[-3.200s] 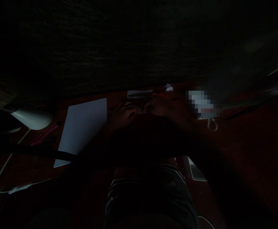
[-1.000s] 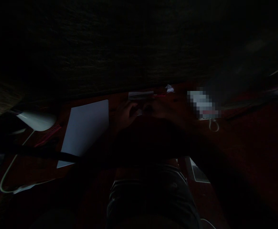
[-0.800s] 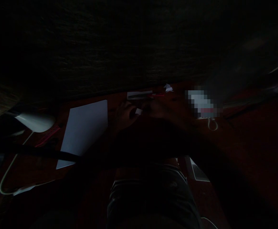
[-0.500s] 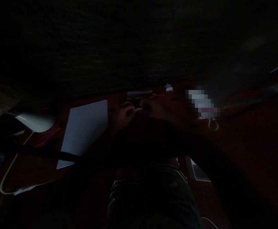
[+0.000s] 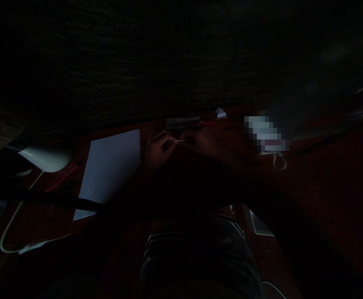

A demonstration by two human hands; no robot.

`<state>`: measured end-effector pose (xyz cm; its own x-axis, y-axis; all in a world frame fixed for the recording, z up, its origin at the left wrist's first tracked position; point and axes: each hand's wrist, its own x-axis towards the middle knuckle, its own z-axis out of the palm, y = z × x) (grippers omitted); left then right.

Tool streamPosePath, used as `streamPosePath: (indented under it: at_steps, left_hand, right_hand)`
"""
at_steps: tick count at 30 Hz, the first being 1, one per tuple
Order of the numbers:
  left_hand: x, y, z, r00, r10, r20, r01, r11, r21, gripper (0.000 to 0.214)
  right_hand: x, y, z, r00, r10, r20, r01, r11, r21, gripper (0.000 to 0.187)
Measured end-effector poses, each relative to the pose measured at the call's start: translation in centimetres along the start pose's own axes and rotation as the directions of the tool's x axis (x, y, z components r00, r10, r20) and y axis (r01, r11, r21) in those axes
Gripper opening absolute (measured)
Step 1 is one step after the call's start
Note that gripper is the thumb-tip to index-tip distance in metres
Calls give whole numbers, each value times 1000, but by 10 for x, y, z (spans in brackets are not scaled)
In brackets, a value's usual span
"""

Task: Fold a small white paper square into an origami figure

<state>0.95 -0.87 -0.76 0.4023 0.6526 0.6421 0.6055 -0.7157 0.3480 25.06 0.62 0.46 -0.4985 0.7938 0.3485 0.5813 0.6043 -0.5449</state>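
Both hands meet over a dark reddish wooden table, and the light is very dim. My left hand (image 5: 159,148) is closed, its thumb and fingers pinching one end of a small pale piece of paper (image 5: 177,140). At the other end, my right hand (image 5: 202,142) pinches the same piece. It shows nearly edge-on as a thin light line, and its shape is mostly hidden by the fingers. Just beyond the hands lie a flat pale strip (image 5: 181,122) and a thin red stick-like thing (image 5: 207,122). A small folded white paper (image 5: 220,113) sits farther back to the right.
A large white sheet or board (image 5: 109,170) lies left of my hands. Beyond it stand a white lamp-like cone (image 5: 49,159) with a cord (image 5: 11,220) and a pink-red strip (image 5: 62,177). A blurred-out pale object (image 5: 267,133) with a cord loop lies right. A dark wall rises behind.
The paper between my hands has turned from a wider pale sliver to a thin line. Both hands have shifted slightly, with more of the left fingers showing. Everything else stays put.
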Motion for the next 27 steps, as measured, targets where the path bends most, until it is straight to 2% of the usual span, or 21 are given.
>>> streamPosePath:
  at_steps: [5, 9, 15, 20, 24, 27]
  left_hand:
    - [0, -1, -2, 999, 32, 21, -32, 999, -22, 23]
    - [0, -2, -4, 998, 2, 59, -2, 1000, 7, 32]
    - [0, 0, -3, 1000, -13, 26, 13, 1000, 14, 33]
    - [0, -1, 2, 997, -66, 38, 69, 994, -82, 15]
    - [-1, -4, 5, 985, -161, 59, 168, 974, -150, 23]
    - [-1, -5, 5, 985, -170, 36, 173, 973, -151, 30]
  right_hand:
    - [0, 0, -1, 999, 43, -5, -43, 999, -7, 10]
    - [0, 1, 0, 999, 43, -20, -43, 999, -12, 11]
    - [1, 2, -1, 998, 55, -20, -56, 998, -9, 12]
    - [1, 10, 0, 997, 50, -60, -44, 993, 109, 14]
    - [2, 15, 3, 993, 61, -106, -35, 973, 228, 27]
    - [3, 15, 6, 994, 61, -96, -34, 964, 265, 27]
